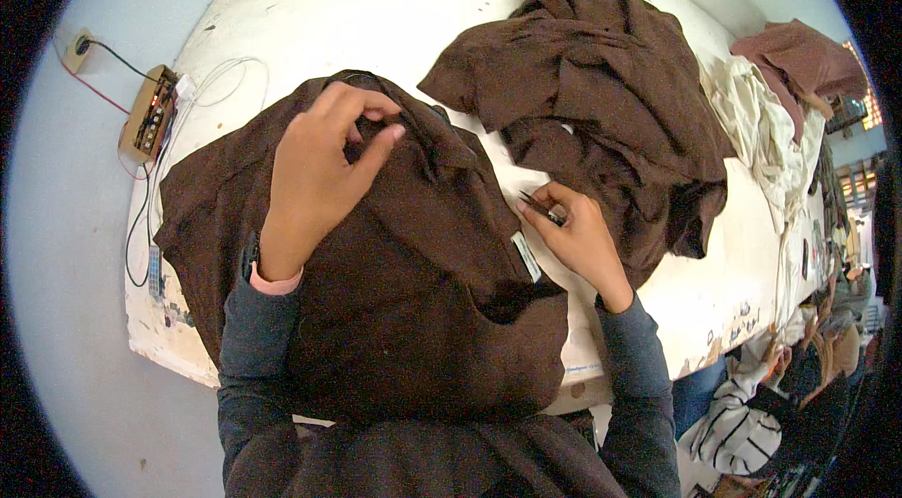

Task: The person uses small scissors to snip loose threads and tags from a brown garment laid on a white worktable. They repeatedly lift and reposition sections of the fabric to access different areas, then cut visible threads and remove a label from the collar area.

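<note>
A dark brown garment (395, 319) is spread on the white table before me, its near part hanging over the front edge. Above its upper part, my left hand (324, 164) is curled in a loose pinch, thumb and forefinger tips close together. Whatever may be between them is too small or dark to make out. In my right hand (578, 230) is a small pair of black thread snips (542, 208), blades pointing up and left, beside the garment's right edge. A white label (526, 256) shows on the garment just left of that hand.
More brown garments (601, 94) lie heaped at the far right. Cream cloth (756, 127) and a mauve cloth (799, 61) hang over the table's right side. Along the left wall are a power strip (150, 117) and loose cables. Other people and fabric show at lower right.
</note>
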`<action>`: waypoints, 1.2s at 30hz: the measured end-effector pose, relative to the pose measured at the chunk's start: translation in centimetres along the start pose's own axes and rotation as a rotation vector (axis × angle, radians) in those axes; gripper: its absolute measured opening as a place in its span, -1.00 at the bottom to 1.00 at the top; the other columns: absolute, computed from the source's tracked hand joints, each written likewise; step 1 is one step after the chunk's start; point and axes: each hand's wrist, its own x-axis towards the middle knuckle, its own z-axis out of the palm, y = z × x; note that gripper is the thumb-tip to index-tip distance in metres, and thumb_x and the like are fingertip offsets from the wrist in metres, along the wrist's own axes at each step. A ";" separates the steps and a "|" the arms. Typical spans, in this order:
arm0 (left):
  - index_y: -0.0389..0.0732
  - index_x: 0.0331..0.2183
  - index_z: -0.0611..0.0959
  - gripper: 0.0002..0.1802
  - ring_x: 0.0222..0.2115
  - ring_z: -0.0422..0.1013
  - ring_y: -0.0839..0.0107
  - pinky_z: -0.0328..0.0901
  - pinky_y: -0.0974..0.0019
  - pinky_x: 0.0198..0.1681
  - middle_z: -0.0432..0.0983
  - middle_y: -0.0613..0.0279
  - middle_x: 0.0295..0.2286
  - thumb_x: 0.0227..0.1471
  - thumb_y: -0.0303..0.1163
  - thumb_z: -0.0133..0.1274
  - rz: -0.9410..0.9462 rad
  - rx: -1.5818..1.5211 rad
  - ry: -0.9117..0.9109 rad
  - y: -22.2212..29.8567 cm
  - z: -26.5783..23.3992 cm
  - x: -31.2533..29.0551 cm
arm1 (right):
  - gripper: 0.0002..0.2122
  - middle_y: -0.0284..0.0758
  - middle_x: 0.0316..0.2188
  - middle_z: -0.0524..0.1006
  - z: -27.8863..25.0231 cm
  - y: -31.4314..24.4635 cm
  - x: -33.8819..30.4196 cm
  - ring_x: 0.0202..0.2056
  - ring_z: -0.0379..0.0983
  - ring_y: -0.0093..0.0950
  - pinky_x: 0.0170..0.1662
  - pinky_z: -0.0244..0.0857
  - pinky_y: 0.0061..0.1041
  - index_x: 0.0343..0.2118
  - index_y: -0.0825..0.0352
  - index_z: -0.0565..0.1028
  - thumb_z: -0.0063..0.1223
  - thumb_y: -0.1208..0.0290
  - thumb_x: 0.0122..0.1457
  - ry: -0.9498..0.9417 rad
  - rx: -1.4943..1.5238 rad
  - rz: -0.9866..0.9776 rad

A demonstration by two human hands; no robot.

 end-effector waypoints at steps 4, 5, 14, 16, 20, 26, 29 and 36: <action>-0.22 -0.06 0.63 -0.61 -0.12 0.51 0.10 0.39 0.18 -0.03 0.57 0.06 -0.12 0.14 -0.22 0.23 0.178 -0.323 -0.453 1.8 0.4 -2.7 | -0.71 -0.16 -0.38 0.67 -0.5 0.6 -1.5 -0.31 0.62 -0.45 -0.22 0.42 -0.48 -0.29 0.47 0.60 0.22 0.25 0.26 -0.062 0.086 0.044; -0.23 -0.01 0.60 -0.56 -0.04 0.49 0.07 0.35 0.15 0.06 0.55 0.04 -0.06 0.17 -0.19 0.21 0.279 -0.366 -0.555 2.6 1.5 -3.5 | -0.72 -0.19 -0.36 0.68 -0.4 1.5 -1.9 -0.29 0.62 -0.48 -0.21 0.42 -0.49 -0.26 0.45 0.60 0.21 0.26 0.27 -0.059 0.118 0.051; -0.31 0.04 0.57 -0.42 0.06 0.45 -0.06 0.33 0.05 0.15 0.53 -0.18 -0.01 0.32 0.03 -0.03 0.257 -0.334 -1.071 6.3 3.7 -7.0 | -0.64 -0.49 -0.26 0.60 1.1 0.3 -1.7 -0.36 0.43 -0.75 -0.31 0.26 -0.69 -0.02 0.38 0.56 0.35 0.32 0.19 -0.195 0.708 0.256; -0.27 -0.09 0.64 -0.53 -0.14 0.56 0.00 0.42 0.09 -0.05 0.62 -0.09 -0.18 0.32 -0.03 -0.03 0.080 -0.314 -0.905 5.6 4.2 -6.6 | -0.61 -0.52 -0.29 0.56 2.0 0.2 -1.4 -0.38 0.37 -0.77 -0.35 0.21 -0.71 0.00 0.39 0.56 0.37 0.33 0.16 -0.238 0.798 0.245; -0.34 -0.23 0.66 -0.45 -0.30 0.59 0.17 0.45 0.18 -0.22 0.64 0.00 -0.34 0.30 0.05 0.02 -0.253 -0.367 -0.429 3.7 4.8 -7.2 | -0.63 -0.53 -0.27 0.54 1.6 -3.1 -2.7 -0.31 0.43 -0.72 -0.18 0.31 -0.71 0.05 0.39 0.56 0.32 0.41 0.20 -0.210 0.674 -0.012; -0.33 -0.23 0.68 -0.51 -0.32 0.56 0.46 0.44 0.39 -0.28 0.64 0.20 -0.34 0.33 -0.03 0.05 -0.515 -0.947 -0.321 3.5 4.5 -7.9 | -0.68 -0.45 -0.21 0.58 0.3 -5.9 -5.7 -0.16 0.44 -0.68 -0.11 0.32 -0.64 0.02 0.38 0.57 0.28 0.48 0.21 -0.195 0.713 -0.009; -0.33 -0.20 0.69 -0.57 -0.31 0.55 0.49 0.45 0.40 -0.23 0.65 0.24 -0.33 0.35 -0.10 0.03 -0.472 -1.048 -0.283 3.5 4.9 -8.6 | -0.69 -0.38 -0.23 0.59 0.1 -6.1 -6.2 -0.13 0.47 -0.59 -0.09 0.35 -0.59 -0.01 0.35 0.61 0.31 0.52 0.15 -0.102 0.638 0.006; -0.36 -0.20 0.70 -0.66 -0.30 0.49 0.59 0.41 0.44 -0.22 0.62 0.31 -0.36 0.34 -0.23 0.06 -0.391 -1.014 -0.203 3.9 5.8 -9.7 | -0.67 -0.28 -0.38 0.48 0.2 -7.7 -7.9 -0.31 0.45 -0.44 -0.22 0.34 -0.49 -0.11 0.32 0.65 0.38 0.55 0.01 0.349 0.186 -0.284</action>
